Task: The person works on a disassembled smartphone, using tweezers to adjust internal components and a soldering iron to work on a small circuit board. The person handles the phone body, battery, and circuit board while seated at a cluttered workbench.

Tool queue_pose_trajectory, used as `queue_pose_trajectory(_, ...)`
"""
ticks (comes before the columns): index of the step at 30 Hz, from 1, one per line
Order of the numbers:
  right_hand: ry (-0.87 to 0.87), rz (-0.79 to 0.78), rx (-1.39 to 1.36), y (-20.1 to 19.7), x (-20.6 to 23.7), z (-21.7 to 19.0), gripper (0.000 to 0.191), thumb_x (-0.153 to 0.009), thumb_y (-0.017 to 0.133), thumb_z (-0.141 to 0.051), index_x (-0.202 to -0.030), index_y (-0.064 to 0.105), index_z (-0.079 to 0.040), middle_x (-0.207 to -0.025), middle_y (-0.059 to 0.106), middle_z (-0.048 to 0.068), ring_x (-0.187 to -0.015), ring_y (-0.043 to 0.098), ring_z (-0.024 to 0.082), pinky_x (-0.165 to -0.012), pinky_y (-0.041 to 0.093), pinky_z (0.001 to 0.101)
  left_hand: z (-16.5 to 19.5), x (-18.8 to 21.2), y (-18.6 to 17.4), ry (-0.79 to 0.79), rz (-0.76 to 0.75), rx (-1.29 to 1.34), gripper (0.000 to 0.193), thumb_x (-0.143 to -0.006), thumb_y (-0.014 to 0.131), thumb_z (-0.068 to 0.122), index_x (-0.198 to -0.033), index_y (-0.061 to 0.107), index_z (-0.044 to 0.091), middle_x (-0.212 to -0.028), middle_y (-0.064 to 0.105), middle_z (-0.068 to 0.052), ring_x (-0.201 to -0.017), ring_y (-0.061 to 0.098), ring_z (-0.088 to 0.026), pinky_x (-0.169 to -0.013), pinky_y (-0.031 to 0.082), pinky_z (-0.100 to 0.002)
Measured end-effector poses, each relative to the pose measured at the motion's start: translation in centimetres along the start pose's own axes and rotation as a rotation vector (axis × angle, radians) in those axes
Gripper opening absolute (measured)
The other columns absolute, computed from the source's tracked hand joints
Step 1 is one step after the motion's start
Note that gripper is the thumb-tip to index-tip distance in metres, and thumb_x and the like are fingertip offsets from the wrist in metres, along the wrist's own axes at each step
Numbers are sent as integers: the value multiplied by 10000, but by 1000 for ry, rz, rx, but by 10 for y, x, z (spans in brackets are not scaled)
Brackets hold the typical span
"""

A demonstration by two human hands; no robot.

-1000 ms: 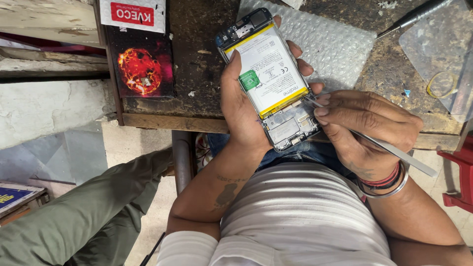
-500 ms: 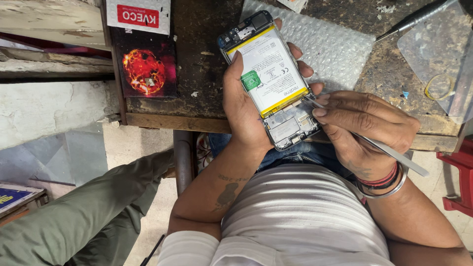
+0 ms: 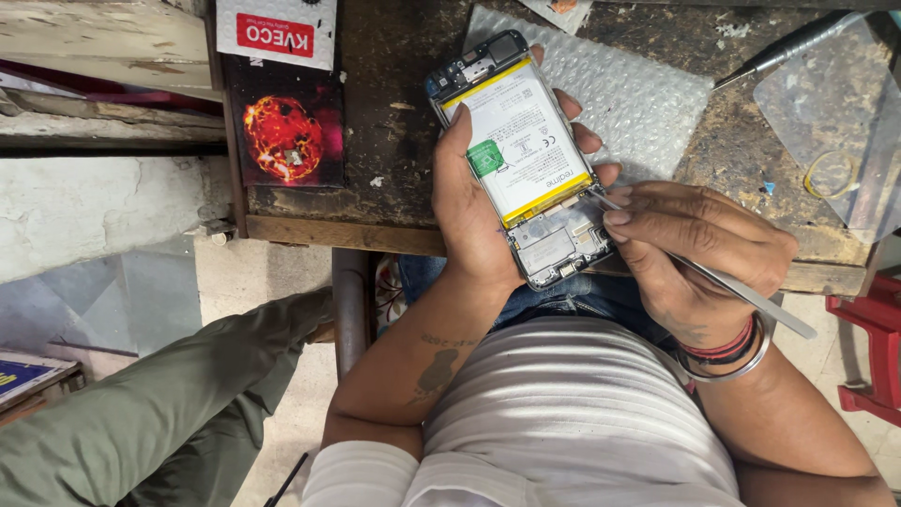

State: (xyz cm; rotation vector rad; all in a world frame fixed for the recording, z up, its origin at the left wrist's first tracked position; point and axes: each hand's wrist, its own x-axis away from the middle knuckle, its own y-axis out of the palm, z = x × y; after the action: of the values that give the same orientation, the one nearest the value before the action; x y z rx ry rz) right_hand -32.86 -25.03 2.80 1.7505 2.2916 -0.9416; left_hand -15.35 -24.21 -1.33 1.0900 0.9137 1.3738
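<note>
My left hand [image 3: 469,211] holds an opened phone [image 3: 526,160] with its back cover off, showing a white battery with a yellow edge and a green sticker. The phone is tilted above the edge of a dark, worn workbench [image 3: 394,122]. My right hand [image 3: 690,249] grips metal tweezers [image 3: 741,291], with the tips touching the phone's lower right side beside the circuit board. The tweezers' back end sticks out past my wrist.
A sheet of bubble wrap [image 3: 648,94] lies under the phone. A dark box with a red fiery ball picture [image 3: 286,131] lies at the bench's left. A screwdriver [image 3: 788,42] and clear plastic bag [image 3: 835,141] sit at the right. Another person's green-trousered leg [image 3: 160,404] is lower left.
Both hands and the phone keep almost the same place; the tweezers' tips stay at the phone's lower right side. The view has shifted only slightly.
</note>
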Motion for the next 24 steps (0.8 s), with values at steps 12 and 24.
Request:
queue_pose_trajectory(12, 34, 12, 43, 4, 0, -4, 90, -914, 774, 48, -973, 707, 43, -974, 733, 172, -965, 760, 294, -851, 613, 326, -1, -3, -2, -7, 26, 35, 598, -1184, 357, 490, -1559, 367, 24, -1205, 589, -176, -1070, 646, -286, -962, 577, -496)
queue_pose_trajectory(24, 70, 28, 89, 6, -2, -10, 93, -921, 778, 71, -984, 715, 45, -977, 735, 170, -959, 760, 281, -840, 607, 315, -4, -5, -2, -1, 39, 42, 604, -1175, 364, 493, -1561, 379, 30, -1201, 589, -174, -1064, 646, -285, -956, 578, -494)
